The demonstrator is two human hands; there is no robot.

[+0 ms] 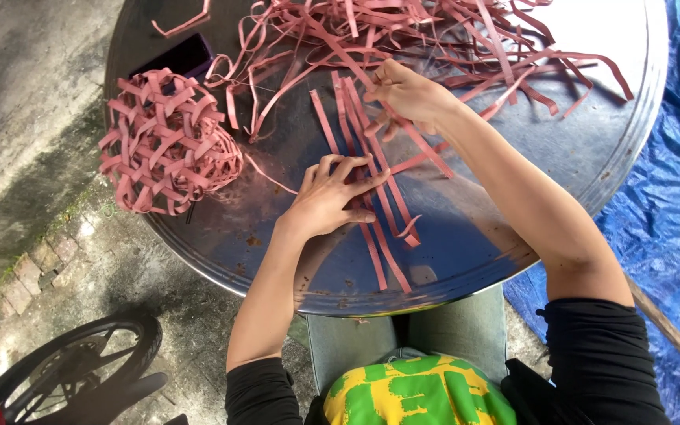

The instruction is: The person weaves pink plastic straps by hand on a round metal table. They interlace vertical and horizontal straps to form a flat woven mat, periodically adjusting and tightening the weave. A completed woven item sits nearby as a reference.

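Fingers of your left hand (330, 198) spread flat, pinning pink strips (371, 189) mid-tray; right hand (407, 93) pinches one strip farther out. Bare tray (222, 236) at near rim, left of the strips. Woven ball (163, 143) overhangs left edge. Far strip pile (434, 31) cut off.

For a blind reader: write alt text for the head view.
A person's left hand presses flat pink strips onto a round metal table while the right hand pinches one strip. A woven pink ball sits left, a loose strip pile beyond.

left hand (328, 201) pressing pink strips (371, 189), right hand (407, 94) pinching one, round metal table (584, 149)
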